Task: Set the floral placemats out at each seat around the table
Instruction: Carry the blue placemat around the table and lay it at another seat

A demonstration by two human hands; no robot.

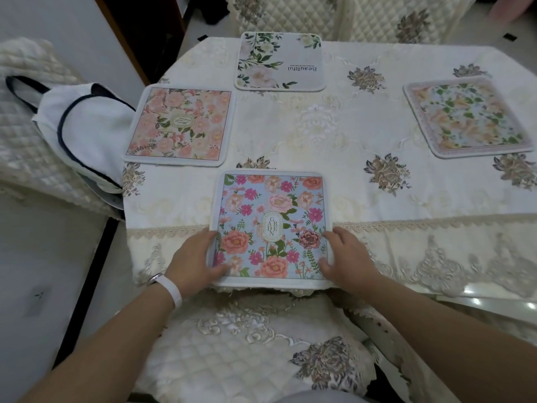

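A blue floral placemat (271,225) marked "GARDEN" lies at the near edge of the table (377,181), its front part hanging over the edge. My left hand (194,258) grips its left side with the thumb on top. My right hand (347,258) grips its right side the same way. A pink floral placemat (180,125) lies at the left seat. A white placemat (280,61) with green leaves lies at the far side. A pale orange-and-green placemat (470,116) lies at the right.
A cream embroidered tablecloth (421,242) covers the table and hangs down in front. A quilted chair (247,344) stands just below my arms. A white bag (84,132) with dark trim rests on the left chair (23,146). More quilted chairs (334,16) stand at the far side.
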